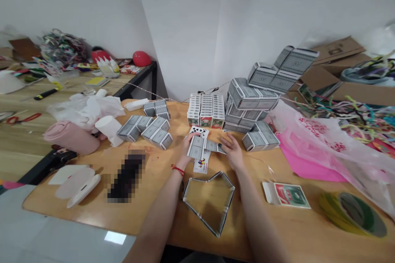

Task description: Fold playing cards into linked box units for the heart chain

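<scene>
My left hand (186, 148), a red cord round its wrist, grips the left end of a strip of joined playing cards (197, 148), grey patterned backs up. At the strip's right end, the fingers of my right hand (233, 150) touch the last card and appear to hold it, some fingers spread. Under the strip lie loose face-up cards: a black-suited card (202, 131) and a joker (201, 165). Nearer me, a frame of joined cards (189, 206) stands on edge in a closed, notched outline between my forearms.
Stacked card blocks (253, 96) rise at the back right, beside rows of card boxes (206, 109). More card blocks (157, 131) stand left. An opened card box (291, 195) and yellow-green tape rolls (331, 213) lie right. A pixelated dark object (126, 176) lies left on the table (148, 197).
</scene>
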Motion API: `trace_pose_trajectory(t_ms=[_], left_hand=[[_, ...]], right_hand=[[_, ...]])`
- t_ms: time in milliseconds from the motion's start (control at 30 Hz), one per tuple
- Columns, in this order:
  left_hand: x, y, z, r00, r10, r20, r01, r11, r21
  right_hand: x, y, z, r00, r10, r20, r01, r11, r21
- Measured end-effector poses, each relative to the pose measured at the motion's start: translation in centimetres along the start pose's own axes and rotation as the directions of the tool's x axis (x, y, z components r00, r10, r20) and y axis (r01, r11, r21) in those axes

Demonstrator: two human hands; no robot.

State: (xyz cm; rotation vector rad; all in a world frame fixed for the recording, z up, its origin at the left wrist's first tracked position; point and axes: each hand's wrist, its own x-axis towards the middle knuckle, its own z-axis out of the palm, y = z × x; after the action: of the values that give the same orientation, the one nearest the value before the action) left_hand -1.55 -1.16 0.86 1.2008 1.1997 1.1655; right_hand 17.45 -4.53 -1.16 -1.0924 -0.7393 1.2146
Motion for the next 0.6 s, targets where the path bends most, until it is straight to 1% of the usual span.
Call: trace_pose_trajectory(t_ms=[67, 133, 167, 200, 233, 300, 400, 467, 533, 600], left_hand=[[0.4, -0.1, 0.0, 0.999, 0.002, -0.033, -0.005, 0.995, -0.104], [0.7, -0.1, -0.2, 0.996, -0.057, -0.066, 0.042, 0.979, -0.200], [0.9, -0.1, -0.3, 0.994, -0.093, -0.049, 0.079, 0.969, -0.232], [1.0, -0.1, -0.5, 0.992, -0.127, 0.004, 0.124, 0.958, -0.257], [1.2, -0.1, -0.6, 0.990, -0.140, 0.034, 0.144, 0.956, -0.258], [1.4, -0.3, -0.9, 0.986, -0.140, 0.089, 0.157, 0.962, -0.225], [1.5, -0.7, -1.0, 0.980, -0.105, 0.172, 0.135, 0.975, -0.175], [1.5, -0.8, -0.9, 0.980, -0.073, 0.185, 0.107, 0.978, -0.181], [1.5, -0.8, -0.7, 0.985, -0.040, 0.170, 0.071, 0.981, -0.183], [1.3, -0.6, -0.6, 0.986, -0.001, 0.167, 0.029, 0.986, -0.166]], right_hand=[[0.3, 0.0, -0.1, 1.000, -0.027, -0.016, 0.027, 1.000, -0.005], [0.7, 0.0, -0.2, 0.997, -0.059, -0.043, 0.058, 0.998, -0.017], [0.8, 0.1, -0.2, 0.995, -0.080, -0.058, 0.079, 0.996, -0.028], [1.0, 0.1, -0.2, 0.992, -0.103, -0.073, 0.100, 0.994, -0.047], [1.0, 0.1, -0.2, 0.988, -0.124, -0.088, 0.117, 0.990, -0.073], [1.1, 0.1, -0.2, 0.980, -0.157, -0.119, 0.142, 0.981, -0.131], [1.1, 0.0, -0.1, 0.972, -0.181, -0.149, 0.153, 0.971, -0.185], [0.9, -0.2, 0.0, 0.985, -0.140, -0.104, 0.119, 0.975, -0.187], [0.7, -0.4, 0.1, 0.999, -0.041, 0.014, 0.043, 0.985, -0.165], [0.4, -0.5, 0.2, 0.993, 0.033, 0.113, -0.015, 0.988, -0.157]])
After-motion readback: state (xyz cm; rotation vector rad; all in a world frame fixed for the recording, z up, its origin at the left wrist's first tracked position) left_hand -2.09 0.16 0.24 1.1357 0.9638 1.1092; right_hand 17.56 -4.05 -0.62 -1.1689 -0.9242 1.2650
